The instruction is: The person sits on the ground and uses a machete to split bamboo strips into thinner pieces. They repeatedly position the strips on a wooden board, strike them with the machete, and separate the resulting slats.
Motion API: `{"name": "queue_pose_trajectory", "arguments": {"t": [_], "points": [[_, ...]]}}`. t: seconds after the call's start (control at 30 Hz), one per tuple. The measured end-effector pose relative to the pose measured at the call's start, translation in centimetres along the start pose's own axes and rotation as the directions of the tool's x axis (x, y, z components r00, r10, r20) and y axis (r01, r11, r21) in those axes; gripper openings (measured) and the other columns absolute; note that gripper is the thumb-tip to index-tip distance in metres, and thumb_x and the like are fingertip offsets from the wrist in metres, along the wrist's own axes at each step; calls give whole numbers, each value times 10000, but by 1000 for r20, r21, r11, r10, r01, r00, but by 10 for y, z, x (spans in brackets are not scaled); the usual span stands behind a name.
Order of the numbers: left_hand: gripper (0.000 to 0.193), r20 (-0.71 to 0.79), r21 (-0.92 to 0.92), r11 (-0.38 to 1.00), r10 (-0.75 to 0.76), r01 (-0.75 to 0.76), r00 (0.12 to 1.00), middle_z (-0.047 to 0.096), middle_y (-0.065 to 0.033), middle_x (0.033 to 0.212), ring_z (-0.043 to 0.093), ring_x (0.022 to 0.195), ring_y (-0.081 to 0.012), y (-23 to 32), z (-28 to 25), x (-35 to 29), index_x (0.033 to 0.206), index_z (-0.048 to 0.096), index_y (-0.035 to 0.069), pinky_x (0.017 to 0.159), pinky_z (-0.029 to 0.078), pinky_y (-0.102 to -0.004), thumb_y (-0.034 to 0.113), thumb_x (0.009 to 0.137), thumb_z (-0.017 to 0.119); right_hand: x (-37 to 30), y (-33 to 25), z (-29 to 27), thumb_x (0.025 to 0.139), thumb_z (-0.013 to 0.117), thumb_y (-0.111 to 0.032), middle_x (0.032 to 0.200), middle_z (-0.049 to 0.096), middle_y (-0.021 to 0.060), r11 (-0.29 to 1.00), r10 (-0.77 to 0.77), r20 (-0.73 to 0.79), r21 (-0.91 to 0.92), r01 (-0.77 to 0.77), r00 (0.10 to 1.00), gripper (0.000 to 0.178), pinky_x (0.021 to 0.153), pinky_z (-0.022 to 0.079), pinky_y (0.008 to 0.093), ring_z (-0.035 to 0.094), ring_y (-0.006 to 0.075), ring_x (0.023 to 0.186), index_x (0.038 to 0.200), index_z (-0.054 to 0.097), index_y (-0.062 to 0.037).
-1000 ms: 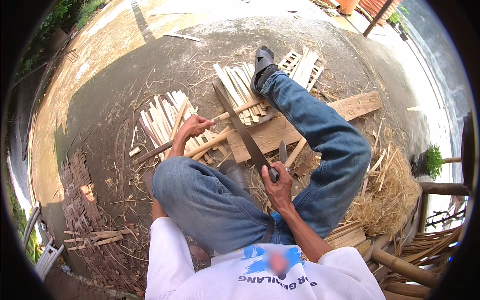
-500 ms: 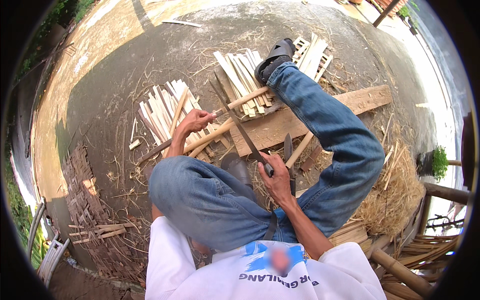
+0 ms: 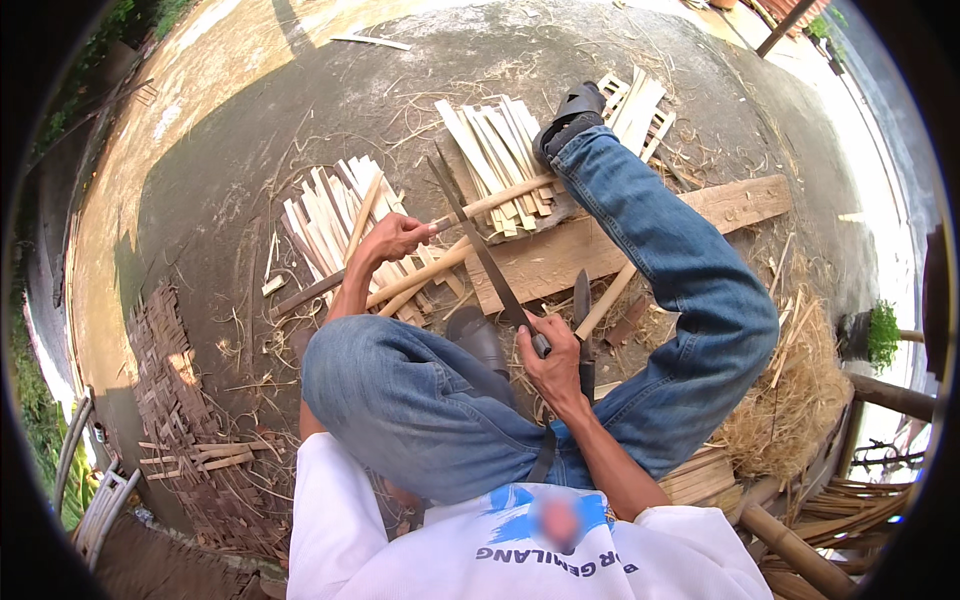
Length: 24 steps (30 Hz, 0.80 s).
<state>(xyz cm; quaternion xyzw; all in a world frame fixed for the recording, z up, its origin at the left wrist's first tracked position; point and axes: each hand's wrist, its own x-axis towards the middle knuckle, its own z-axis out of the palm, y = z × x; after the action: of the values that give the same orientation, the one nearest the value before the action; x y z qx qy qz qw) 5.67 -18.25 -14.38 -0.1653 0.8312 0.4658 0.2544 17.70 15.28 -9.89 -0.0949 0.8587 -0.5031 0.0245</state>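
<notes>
My right hand [image 3: 552, 362] is closed round the dark handle of a long knife [image 3: 492, 268]. Its narrow dark blade slants up and left, and the tip looks blurred. The blade crosses a pale wooden stick [image 3: 505, 196], whose far end reaches my sandalled foot [image 3: 573, 115]. At the stick's near end, my left hand [image 3: 397, 238] pinches a thin greyish strip [image 3: 445, 223]; how the strip meets the stick is hard to make out. A second knife [image 3: 582, 300], blade pointing away from me, lies between my legs, close by my right hand.
Two piles of pale wood slats, left [image 3: 318, 215] and middle [image 3: 487, 145], lie on the ground. A rough plank [image 3: 735, 203] runs under my raised leg. Thin shavings [image 3: 790, 405] heap up at the right, and torn woven matting [image 3: 170, 370] lies at the left.
The whole view has shifted slightly to the right. Both hands keep nearly the same places and holds, and the knife still crosses the stick.
</notes>
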Motion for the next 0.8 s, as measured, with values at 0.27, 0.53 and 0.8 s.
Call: {"name": "queue_pose_trajectory", "arguments": {"t": [0.27,0.53,0.8], "points": [[459,7,-9,998,-57,57,998,523,38,563,370,444,-54,1,0,3,835,751,64,417,250,-270,507,941,687,2,6,-4,896,685,-86,781,537,94,1000,-25,2,0,25,1000,309,632,464,362,552,215,675,1199,740,-57],[447,-5,8,999,-38,38,999,526,41,569,379,453,-57,9,-1,-1,828,747,67,417,263,-268,493,945,681,0,5,-9,899,693,-99,780,534,87,998,-63,10,-16,63,998,286,602,451,354,549,208,660,1176,745,-50],[437,8,-21,999,-33,33,999,542,23,587,396,467,-61,1,-3,1,846,756,62,421,271,-263,483,942,689,-12,-2,-11,901,693,-107,767,509,95,998,-54,33,-15,54,998,302,582,446,365,538,214,646,1196,739,-63]]}}
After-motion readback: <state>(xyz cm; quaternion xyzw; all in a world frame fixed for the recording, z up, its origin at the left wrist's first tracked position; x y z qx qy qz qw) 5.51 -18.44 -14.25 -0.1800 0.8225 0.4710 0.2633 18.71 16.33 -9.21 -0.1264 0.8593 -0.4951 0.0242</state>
